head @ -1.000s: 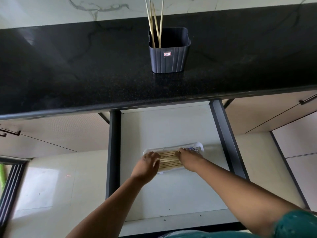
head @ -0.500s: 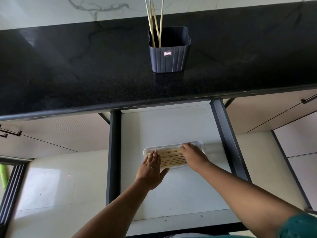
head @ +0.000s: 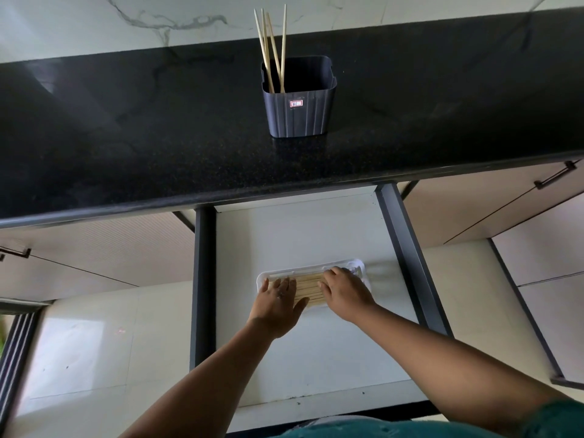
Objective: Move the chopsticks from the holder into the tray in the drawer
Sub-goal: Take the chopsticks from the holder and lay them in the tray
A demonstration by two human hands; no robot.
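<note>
A dark grey ribbed holder (head: 298,99) stands on the black countertop with several wooden chopsticks (head: 271,49) leaning in its left side. Below, an open white drawer (head: 316,349) holds a white tray (head: 358,268) with a row of chopsticks (head: 309,287) lying lengthwise in it. My left hand (head: 279,301) lies flat with fingers spread over the left end of those chopsticks. My right hand (head: 343,290) rests palm down on their right end, fingers curled over them. Neither hand grips anything.
The black countertop (head: 126,137) overhangs the drawer's back. Dark drawer rails (head: 407,254) run along both sides. Closed cabinet fronts with black handles (head: 554,175) flank the drawer. A pale tiled floor (head: 94,343) lies to the left.
My left hand has opened from a loose fist and moved flat onto the left end of the chopsticks in the tray. My right hand shifted slightly right over the tray.
</note>
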